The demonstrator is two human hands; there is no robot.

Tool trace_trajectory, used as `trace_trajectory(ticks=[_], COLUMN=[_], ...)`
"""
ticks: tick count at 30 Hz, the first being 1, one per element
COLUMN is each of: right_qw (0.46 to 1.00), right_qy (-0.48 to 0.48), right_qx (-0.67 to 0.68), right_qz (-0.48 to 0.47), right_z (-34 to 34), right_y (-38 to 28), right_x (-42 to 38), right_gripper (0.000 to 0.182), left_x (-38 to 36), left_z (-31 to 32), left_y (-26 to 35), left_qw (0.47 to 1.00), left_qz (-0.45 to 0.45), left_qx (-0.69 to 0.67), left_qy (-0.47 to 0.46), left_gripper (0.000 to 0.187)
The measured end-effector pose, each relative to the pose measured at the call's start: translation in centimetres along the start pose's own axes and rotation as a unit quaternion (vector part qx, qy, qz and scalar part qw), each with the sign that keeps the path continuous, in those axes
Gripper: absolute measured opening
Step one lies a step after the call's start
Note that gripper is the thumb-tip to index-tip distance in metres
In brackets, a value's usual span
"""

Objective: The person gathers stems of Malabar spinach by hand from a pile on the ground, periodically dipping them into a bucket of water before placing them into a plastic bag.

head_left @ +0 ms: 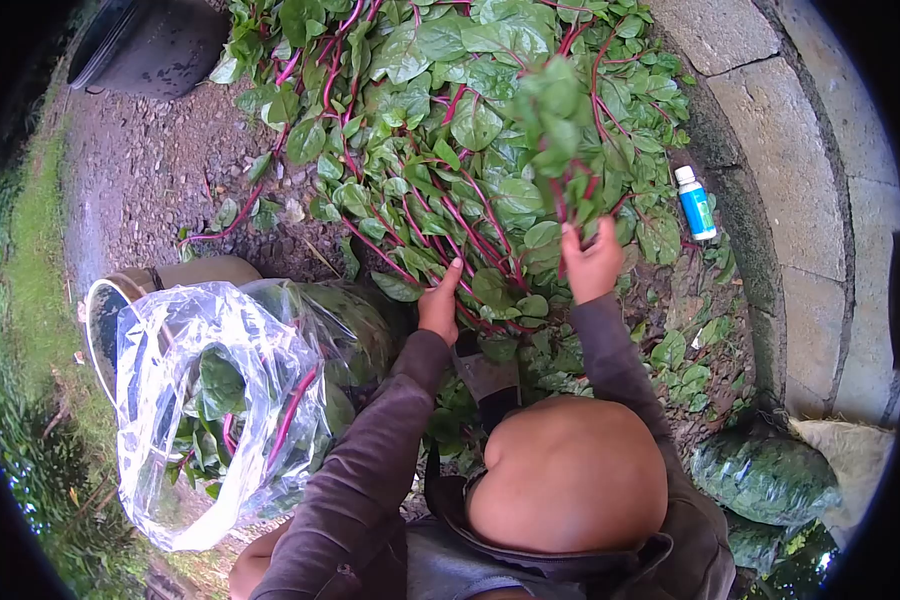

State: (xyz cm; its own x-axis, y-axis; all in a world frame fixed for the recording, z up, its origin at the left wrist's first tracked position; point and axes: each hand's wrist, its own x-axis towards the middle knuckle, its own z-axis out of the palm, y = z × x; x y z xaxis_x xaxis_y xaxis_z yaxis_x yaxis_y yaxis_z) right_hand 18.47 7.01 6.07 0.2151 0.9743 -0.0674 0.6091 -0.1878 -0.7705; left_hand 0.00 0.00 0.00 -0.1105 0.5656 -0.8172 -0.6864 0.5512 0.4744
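Note:
A wide heap of leafy greens with reddish-purple stems [480, 120] covers the ground in front of me. My left hand [440, 303] is at the heap's near edge, its fingers wrapped round the lower ends of a bunch of stems [470, 235]. To its right, my right hand [591, 262] pinches a leafy sprig [560, 120] that stands up above the heap, its leaves blurred. Left of my left arm, a clear plastic bag [235, 430] lies open with leaves and red stems inside.
A dark bucket [160, 50] lies at the upper left; another bucket [105, 320] is behind the bag. A white-and-blue bottle [696, 205] is beside the curved stone wall [790, 160]. A filled bag of greens [765, 477] sits at the lower right.

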Motion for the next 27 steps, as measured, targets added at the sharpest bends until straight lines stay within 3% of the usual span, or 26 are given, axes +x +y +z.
trace_trajectory(ticks=[1, 5, 8, 11, 12, 15, 16, 19, 20, 23, 27], right_qw=[1.0, 0.979, 0.966, 0.981, 0.978, 0.98, 0.966, 0.937, 0.927, 0.907, 0.904], right_qy=[-0.001, -0.098, -0.144, -0.13, -0.204, -0.191, -0.258, -0.339, -0.363, -0.363, -0.327], right_qx=[0.0, -0.022, -0.065, -0.001, -0.013, -0.021, -0.019, -0.063, -0.09, -0.206, -0.273], right_qz=[0.0, -0.18, -0.202, -0.146, -0.034, -0.058, -0.023, -0.05, -0.037, -0.052, -0.024], right_z=[0.0, 4.1, 2.6, 2.7, 2.6, 4.4, 4.2, 3.1, 2.9, 3.0, 4.0], right_y=[-0.2, -0.4, -3.1, -2.3, -2.3, -1.3, -1.3, -1.9, -1.9, -3.0, -4.1], right_x=[0.0, -3.9, -3.4, -1.8, -1.3, -1.6, -1.6, -1.7, -1.5, -1.7, -2.0], right_gripper=[0.023, 0.028, 0.031, 0.032, 0.041, 0.059, 0.084, 0.101, 0.117, 0.122, 0.113], left_x=[-0.1, -1.3, -0.2, -1.0, -1.5, -2.4, -2.4, -2.4, -2.5, -3.1, -1.7], left_z=[0.1, 0.7, -0.3, 0.5, 1.1, 2.0, 2.1, 2.7, 2.9, 3.4, 2.3], left_y=[-0.1, 0.5, -0.2, 0.0, 0.3, 1.4, 1.5, 2.5, 2.8, 3.7, 2.1], left_qw=[1.0, 0.997, 0.999, 0.999, 0.998, 0.996, 0.995, 0.971, 0.968, 0.978, 0.98], left_qz=[0.012, 0.069, 0.035, 0.046, 0.056, -0.013, -0.019, -0.031, -0.052, -0.1, -0.048], left_qx=[0.0, -0.004, -0.004, -0.006, -0.004, -0.071, -0.055, -0.132, -0.133, -0.057, 0.075], left_qy=[0.01, 0.014, 0.009, 0.005, 0.004, -0.059, -0.086, -0.197, -0.205, -0.172, -0.179], left_gripper=[0.048, 0.048, 0.049, 0.05, 0.051, 0.045, 0.048, 0.05, 0.051, 0.052, 0.048])
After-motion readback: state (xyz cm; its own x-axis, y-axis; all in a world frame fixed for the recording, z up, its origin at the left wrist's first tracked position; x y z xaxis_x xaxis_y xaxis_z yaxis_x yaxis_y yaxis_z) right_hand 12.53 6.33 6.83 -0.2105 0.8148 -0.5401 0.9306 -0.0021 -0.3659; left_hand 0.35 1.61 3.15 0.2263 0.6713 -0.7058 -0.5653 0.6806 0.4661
